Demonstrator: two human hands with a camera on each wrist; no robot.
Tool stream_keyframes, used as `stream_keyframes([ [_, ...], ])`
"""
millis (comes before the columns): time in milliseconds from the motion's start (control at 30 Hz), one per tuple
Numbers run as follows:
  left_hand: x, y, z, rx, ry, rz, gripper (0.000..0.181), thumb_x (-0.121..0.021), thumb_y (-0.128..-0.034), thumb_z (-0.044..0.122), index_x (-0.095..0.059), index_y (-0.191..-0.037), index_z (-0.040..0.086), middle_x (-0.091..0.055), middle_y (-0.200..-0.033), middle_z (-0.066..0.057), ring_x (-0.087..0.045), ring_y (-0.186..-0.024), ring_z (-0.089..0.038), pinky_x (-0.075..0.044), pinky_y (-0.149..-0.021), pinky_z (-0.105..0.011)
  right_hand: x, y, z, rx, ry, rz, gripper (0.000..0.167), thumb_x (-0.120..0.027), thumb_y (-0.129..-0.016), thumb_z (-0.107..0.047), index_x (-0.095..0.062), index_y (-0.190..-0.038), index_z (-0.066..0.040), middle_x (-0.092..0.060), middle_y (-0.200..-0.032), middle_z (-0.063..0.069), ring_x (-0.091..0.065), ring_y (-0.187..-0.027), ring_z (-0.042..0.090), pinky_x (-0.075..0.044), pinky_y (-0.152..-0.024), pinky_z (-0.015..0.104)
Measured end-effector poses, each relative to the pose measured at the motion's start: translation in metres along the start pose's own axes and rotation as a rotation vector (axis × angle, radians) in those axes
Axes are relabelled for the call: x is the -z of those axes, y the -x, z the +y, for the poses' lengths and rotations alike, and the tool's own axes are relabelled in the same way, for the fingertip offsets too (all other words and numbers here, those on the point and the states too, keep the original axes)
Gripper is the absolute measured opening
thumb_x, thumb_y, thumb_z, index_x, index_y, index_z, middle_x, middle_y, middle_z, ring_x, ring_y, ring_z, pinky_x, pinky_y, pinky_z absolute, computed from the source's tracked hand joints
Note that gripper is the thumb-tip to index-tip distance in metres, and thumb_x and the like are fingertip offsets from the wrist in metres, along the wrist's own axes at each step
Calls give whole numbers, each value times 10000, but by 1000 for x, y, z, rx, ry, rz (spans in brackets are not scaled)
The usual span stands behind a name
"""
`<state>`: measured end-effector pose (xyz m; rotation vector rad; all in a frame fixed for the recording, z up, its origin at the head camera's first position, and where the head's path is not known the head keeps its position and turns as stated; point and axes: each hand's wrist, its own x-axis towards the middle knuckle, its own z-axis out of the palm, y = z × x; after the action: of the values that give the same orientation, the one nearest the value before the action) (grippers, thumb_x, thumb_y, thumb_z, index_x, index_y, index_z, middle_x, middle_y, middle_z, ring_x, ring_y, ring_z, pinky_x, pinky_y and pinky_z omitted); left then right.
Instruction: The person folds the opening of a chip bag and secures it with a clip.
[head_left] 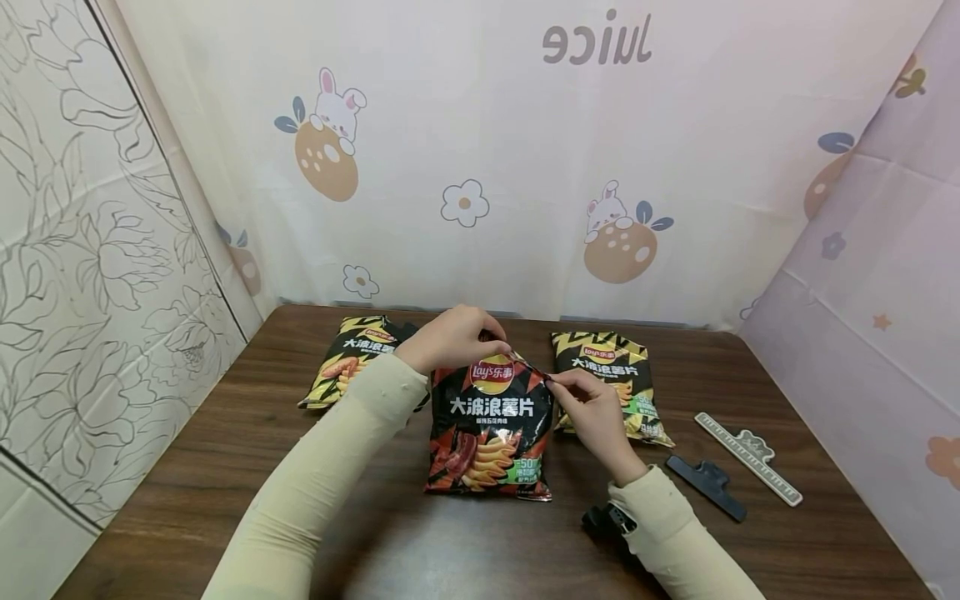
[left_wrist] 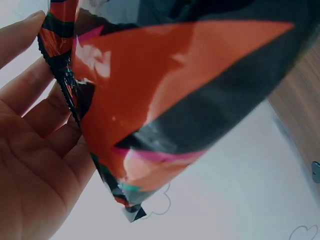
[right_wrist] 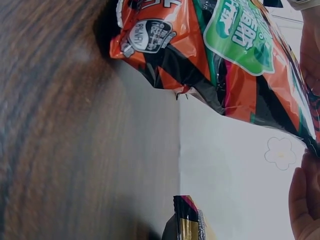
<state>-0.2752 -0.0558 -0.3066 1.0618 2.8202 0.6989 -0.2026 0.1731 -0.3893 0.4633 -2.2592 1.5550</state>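
Observation:
A black and red Lay's chip bag (head_left: pixel 487 433) stands upright on the table, its lower edge on the wood. My left hand (head_left: pixel 453 340) reaches over from the left and pinches the top edge; in the left wrist view the fingers (left_wrist: pixel 37 87) lie along the bag's crimped seal. My right hand (head_left: pixel 592 415) pinches the top right corner between thumb and fingers. In the right wrist view part of that hand (right_wrist: pixel 302 197) shows at the right edge, by the bag's end. The bag's front is smooth and full-looking.
Yellow and black chip bags lie behind, one at the left (head_left: pixel 337 367) and one at the right (head_left: pixel 637 375). A white ruler-like clip (head_left: pixel 738 450) and a dark clip (head_left: pixel 708 487) rest on the right side of the wooden table (head_left: pixel 225 467). Printed curtains hang behind.

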Motion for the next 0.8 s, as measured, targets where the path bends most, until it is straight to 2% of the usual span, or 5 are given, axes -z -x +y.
stream_keyframes([
  [300,-2,1,0,4,-10,14,238,-642,-960,292,-752,-1101,135,-731,-1105,-19,-662,-858,-87,-529,-786,-291,-1,0,1,-1,19,0,111,-665,-911,-9,-736,-982,37,-716,-956,200,-622,-734,43,-501,-614,182],
  [600,-5,1,-2,3,-14,29,221,-650,-956,287,-754,-1091,146,-735,-1081,-6,-650,-810,-69,-518,-743,-270,0,0,1,-60,3,-25,138,-672,-914,-38,-721,-1016,41,-707,-999,212,-621,-763,18,-507,-638,183],
  [800,-4,2,-1,13,-9,29,221,-654,-953,279,-748,-1101,145,-735,-1084,-8,-671,-856,-89,-535,-769,-287,3,-1,4,-90,-28,-70,183,-665,-934,-95,-710,-1069,19,-695,-1041,193,-630,-834,-18,-522,-695,192],
])
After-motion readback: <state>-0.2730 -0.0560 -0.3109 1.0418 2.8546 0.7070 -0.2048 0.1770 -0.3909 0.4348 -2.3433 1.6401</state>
